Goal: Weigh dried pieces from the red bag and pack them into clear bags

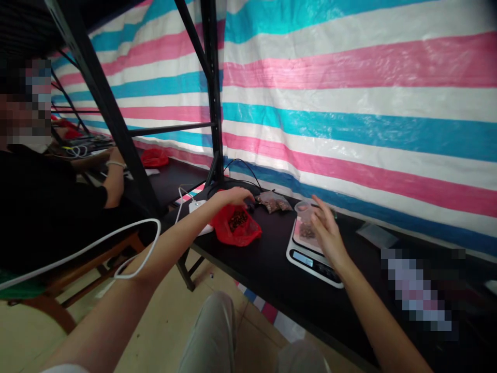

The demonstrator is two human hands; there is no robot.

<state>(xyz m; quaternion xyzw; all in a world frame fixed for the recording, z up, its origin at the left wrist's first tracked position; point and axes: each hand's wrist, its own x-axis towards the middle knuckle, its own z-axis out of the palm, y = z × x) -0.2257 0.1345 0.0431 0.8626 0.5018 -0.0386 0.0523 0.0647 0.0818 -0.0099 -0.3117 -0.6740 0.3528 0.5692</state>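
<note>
My left hand [238, 196] reaches over a red plastic bag [241, 235], its fingers extended and slightly bent, with nothing visible in them. The bag lies open and holds a pile of small dark and yellowish pieces [238, 221]. My right hand [326, 228] is beside a clear plastic cup [303, 208] over a white digital scale [321, 274]; its fingers are stretched out and apart. Whether the fingers touch the cup I cannot tell. Small brown pieces [306, 230] show at the scale's platform, and its display [303, 258] is lit, the digits too small to read.
Clear bags of brownish pieces [274, 202] lie behind, near the striped sheet [349, 119]. A flat clear bag [376, 234] rests right of the scale on the black table [267, 264]. A white cable [157, 238] loops past my left forearm. Another person [50, 207] sits left, beyond a black post [104, 109].
</note>
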